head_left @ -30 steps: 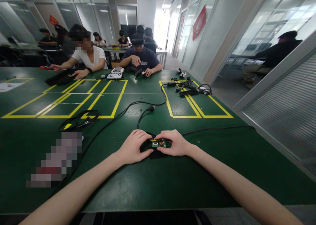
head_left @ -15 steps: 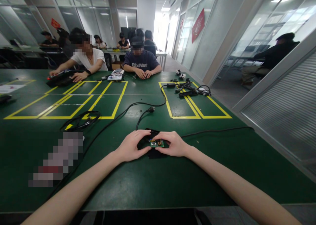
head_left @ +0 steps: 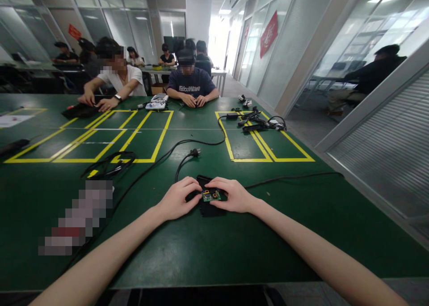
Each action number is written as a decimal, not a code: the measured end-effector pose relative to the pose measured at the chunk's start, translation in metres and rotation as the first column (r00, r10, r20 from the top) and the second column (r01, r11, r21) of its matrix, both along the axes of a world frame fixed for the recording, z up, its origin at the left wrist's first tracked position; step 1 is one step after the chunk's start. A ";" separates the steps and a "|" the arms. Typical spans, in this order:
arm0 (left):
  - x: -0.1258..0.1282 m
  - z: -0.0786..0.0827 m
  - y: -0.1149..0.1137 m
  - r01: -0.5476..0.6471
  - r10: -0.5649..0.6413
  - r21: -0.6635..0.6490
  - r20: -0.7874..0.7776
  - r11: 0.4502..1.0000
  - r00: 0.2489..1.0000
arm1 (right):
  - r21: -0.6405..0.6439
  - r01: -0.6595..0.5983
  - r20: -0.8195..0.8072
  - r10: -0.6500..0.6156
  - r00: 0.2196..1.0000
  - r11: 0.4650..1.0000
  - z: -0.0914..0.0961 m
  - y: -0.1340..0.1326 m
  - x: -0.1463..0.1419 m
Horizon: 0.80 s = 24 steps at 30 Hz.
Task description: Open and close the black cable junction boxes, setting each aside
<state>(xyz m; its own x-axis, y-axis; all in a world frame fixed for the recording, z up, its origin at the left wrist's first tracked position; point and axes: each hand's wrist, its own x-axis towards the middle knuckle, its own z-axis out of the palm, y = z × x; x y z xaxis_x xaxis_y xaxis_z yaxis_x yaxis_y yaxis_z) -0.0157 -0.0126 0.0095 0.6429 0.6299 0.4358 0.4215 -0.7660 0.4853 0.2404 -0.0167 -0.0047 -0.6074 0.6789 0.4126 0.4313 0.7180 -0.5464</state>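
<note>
A small green circuit board [head_left: 211,195] with a copper coil sits in an open black plastic casing [head_left: 210,209] on the green table [head_left: 214,248]. My left hand [head_left: 177,199] curls round the casing's left side, fingertips at the board. My right hand [head_left: 234,195] grips the right side, fingers bent over the board's edge. A black cable with a plug [head_left: 193,153] runs from the casing toward the far side.
A coiled black cable [head_left: 109,163] lies to the left near yellow tape boxes [head_left: 100,136]. More black adapters and cords [head_left: 259,120] lie at the far right. Two people [head_left: 154,80] sit across the table. A blurred item [head_left: 77,216] rests at the left.
The casing and board have turned slightly and shifted left between my hands. The plug has slid left. The person across in the dark shirt lowered a hand to the table.
</note>
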 end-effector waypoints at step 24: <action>0.002 -0.007 0.004 -0.122 0.120 -0.025 -0.084 0.992 0.989 | 0.082 0.213 0.081 -0.220 0.972 0.974 -0.001 0.000 -0.005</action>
